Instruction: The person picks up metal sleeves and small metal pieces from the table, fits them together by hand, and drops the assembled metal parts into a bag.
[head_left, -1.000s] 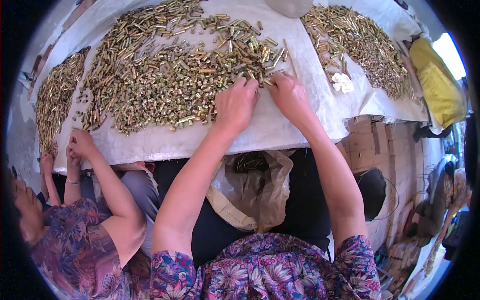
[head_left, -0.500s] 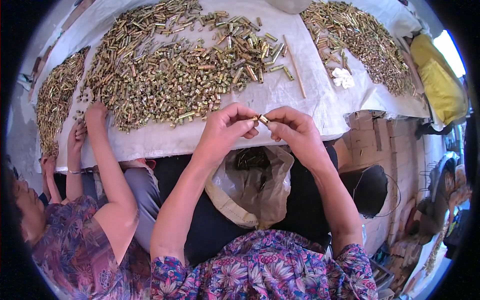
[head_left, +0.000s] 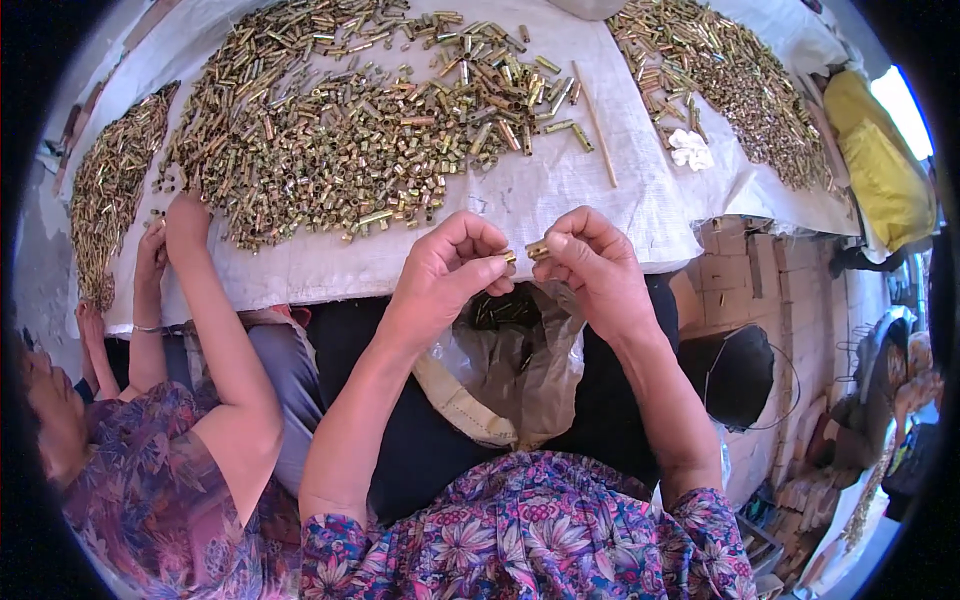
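Above my lap, my left hand [head_left: 450, 262] pinches a small brass-coloured metal sleeve [head_left: 510, 257] between thumb and fingertips, mostly covered by them. A slotted brass-coloured metal tube [head_left: 538, 250] is gripped in the fingertips of my right hand [head_left: 598, 268]. A narrow gap separates the two pieces. Below both hands, an open plastic-lined sack [head_left: 550, 385] rests on my lap, with dark metal pieces [head_left: 505, 312] inside. Just beyond my hands, a large heap of short and long brass-coloured sleeves [head_left: 370, 150] covers much of the white sheet [head_left: 570, 215].
A thin wooden stick [head_left: 597, 125] and a crumpled white wad [head_left: 689, 149] lie on the sheet. More sleeves [head_left: 745, 85] spread at far right, others [head_left: 115, 190] at far left. A co-worker's hand [head_left: 187, 222] works at the left. A black bucket [head_left: 740, 375] stands right.
My hands have drawn slightly apart, and the metal pieces that met at my fingertips are now separated. The co-worker's hands have shifted slightly.
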